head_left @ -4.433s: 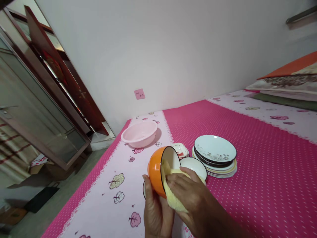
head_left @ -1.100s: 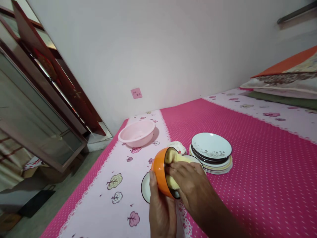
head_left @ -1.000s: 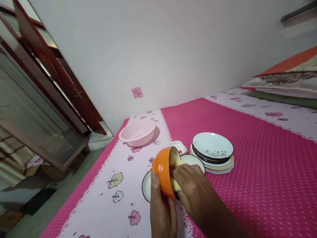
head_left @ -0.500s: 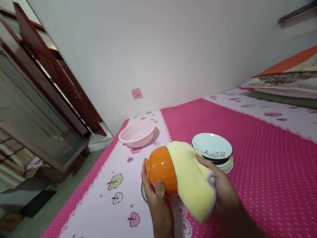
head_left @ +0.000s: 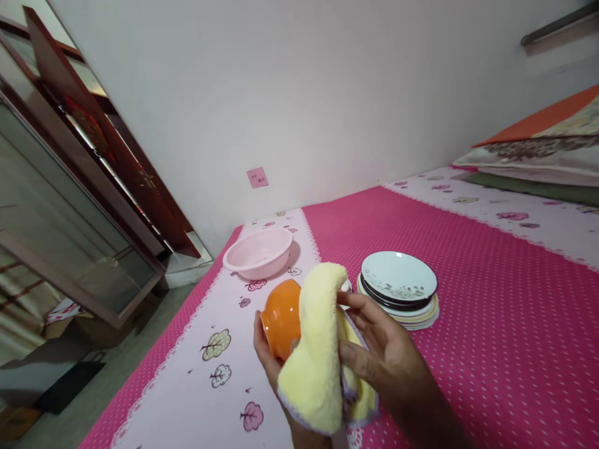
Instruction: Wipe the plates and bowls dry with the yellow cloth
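Note:
My left hand (head_left: 266,355) grips an orange bowl (head_left: 282,316) from below, its outside turned toward me. A yellow cloth (head_left: 318,349) is draped over the bowl's right half and hangs down past my wrist. My right hand (head_left: 381,355) presses the cloth against the bowl, fingers curled round the fabric. Most of my left hand is hidden under the cloth. All this is held above a pink cloth-covered surface (head_left: 491,324).
A stack of plates (head_left: 399,288) sits just right of my hands, a small patterned dish partly hidden behind the cloth. A pink plastic basin (head_left: 258,252) stands farther back left. Folded bedding (head_left: 538,156) lies at the far right. The surface's edge drops to the floor at left.
The cloth came out of the bowl's inside and now wraps its outside. The bowl has turned and shifted left and down a little.

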Available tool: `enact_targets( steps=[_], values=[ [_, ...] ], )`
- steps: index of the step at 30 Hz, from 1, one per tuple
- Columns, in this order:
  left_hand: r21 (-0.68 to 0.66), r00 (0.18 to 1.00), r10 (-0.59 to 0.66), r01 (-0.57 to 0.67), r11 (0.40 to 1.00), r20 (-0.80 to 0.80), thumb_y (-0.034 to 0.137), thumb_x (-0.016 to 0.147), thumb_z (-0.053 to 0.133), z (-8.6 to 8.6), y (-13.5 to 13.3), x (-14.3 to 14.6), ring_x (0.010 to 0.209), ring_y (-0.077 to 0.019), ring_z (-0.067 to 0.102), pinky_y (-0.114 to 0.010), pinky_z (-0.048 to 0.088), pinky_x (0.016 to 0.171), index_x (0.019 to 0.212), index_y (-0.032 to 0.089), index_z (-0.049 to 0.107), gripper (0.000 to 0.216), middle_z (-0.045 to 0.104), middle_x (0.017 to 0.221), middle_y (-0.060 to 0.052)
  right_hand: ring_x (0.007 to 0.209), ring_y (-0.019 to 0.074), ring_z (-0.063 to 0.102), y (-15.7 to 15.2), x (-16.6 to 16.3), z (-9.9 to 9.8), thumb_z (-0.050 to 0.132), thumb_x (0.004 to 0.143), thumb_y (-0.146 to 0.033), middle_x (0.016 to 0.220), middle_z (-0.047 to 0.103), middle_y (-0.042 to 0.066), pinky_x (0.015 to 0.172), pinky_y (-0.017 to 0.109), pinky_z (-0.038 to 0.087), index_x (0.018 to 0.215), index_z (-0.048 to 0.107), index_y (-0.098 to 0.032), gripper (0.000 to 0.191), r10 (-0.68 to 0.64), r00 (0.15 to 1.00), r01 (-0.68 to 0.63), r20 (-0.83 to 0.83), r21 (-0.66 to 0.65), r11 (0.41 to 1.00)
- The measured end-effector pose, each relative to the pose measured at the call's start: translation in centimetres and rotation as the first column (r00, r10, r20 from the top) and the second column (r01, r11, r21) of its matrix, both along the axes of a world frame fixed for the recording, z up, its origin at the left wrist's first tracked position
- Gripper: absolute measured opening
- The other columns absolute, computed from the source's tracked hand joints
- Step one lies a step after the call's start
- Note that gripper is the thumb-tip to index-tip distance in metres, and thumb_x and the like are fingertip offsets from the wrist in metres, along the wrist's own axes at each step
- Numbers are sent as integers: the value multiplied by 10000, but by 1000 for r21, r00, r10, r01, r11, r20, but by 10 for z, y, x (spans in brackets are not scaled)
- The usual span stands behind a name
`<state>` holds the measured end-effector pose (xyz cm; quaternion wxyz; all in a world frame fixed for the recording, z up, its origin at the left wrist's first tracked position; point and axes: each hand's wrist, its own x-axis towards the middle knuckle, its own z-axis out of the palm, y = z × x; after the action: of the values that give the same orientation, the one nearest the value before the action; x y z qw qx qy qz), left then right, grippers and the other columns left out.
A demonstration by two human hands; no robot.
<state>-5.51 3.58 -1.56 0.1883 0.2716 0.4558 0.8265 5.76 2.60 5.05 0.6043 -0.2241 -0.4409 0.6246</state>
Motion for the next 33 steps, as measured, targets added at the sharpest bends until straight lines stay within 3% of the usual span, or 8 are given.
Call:
enact_targets(
  steps=[5, 9, 14, 17, 20, 24, 29, 33],
  values=[
    [-24, 994, 39, -42, 999, -105, 334, 763, 837, 22, -9, 12, 1286, -274, 607, -344, 540, 1031, 1544, 316, 422, 885, 506, 1554, -106, 1124, 305, 699, 4, 1, 1, 873, 689, -439, 1223, 743, 95, 891, 372, 601, 1315, 613, -234, 709, -160, 975, 158, 151, 26, 987],
    [-10, 949, 95, -102, 995, -301, 345, 744, 859, 24, -17, 21, 1456, -339, 440, -454, 435, 1168, 1562, 306, 399, 939, 383, 1640, -120, 1095, 314, 722, 9, 2, 2, 805, 782, -528, 1233, 751, 120, 882, 391, 611, 1345, 609, -208, 677, -100, 980, 109, 171, -41, 993],
    [-5, 930, -122, 128, 992, -347, 423, 791, 791, 26, -25, 35, 1523, -351, 342, -427, 415, 1184, 1602, 270, 313, 954, 286, 1686, -130, 1073, 345, 734, 17, 10, -3, 795, 766, -624, 1195, 771, 127, 817, 397, 622, 1307, 643, -188, 711, -110, 993, 116, 41, -181, 977],
    [-17, 957, -211, 212, 977, -199, 518, 835, 716, 32, -26, 38, 1531, -336, 335, -400, 407, 1187, 1560, 293, 401, 823, 344, 1673, -88, 953, 325, 765, 19, 17, -4, 778, 767, -661, 1118, 794, 114, 699, 357, 620, 1322, 645, -201, 733, -126, 991, 130, 33, -192, 973],
    [-14, 939, -300, 306, 952, 167, 660, 873, 611, 43, -25, 31, 1482, -341, 426, -423, 499, 1102, 1497, 328, 495, 717, 465, 1610, -77, 805, 294, 771, 19, 26, -2, 764, 766, -685, 1043, 805, 109, 528, 302, 562, 1373, 620, -209, 785, -70, 997, 72, 19, -194, 978],
    [16, 702, -455, 535, 845, 548, 626, 920, 594, 57, -23, 15, 1294, -337, 621, -434, 569, 1000, 1347, 221, 654, 592, 676, 1374, -139, 766, 281, 763, 22, 38, -4, 764, 715, -740, 1031, 808, 120, 474, 283, 525, 1312, 664, -217, 800, -24, 999, 31, 41, -194, 980],
    [121, 439, -543, 688, 715, 715, 457, 913, 678, 51, -18, 1, 966, -253, 737, -357, 611, 860, 1009, 156, 773, 330, 782, 1048, -111, 1034, 341, 747, 28, 44, -15, 733, 736, -759, 1222, 765, 152, 739, 371, 621, 1302, 688, -196, 800, 63, 985, -51, 160, -82, 995],
    [71, 609, -431, 523, 849, 665, 458, 842, 740, 46, -17, -3, 658, -178, 684, -290, 586, 632, 841, 169, 730, 289, 726, 752, -34, 1162, 322, 698, 34, 42, -17, 718, 852, -615, 1318, 726, 125, 844, 358, 600, 1326, 675, -199, 632, -45, 954, 34, 296, 43, 998]
  ],
)
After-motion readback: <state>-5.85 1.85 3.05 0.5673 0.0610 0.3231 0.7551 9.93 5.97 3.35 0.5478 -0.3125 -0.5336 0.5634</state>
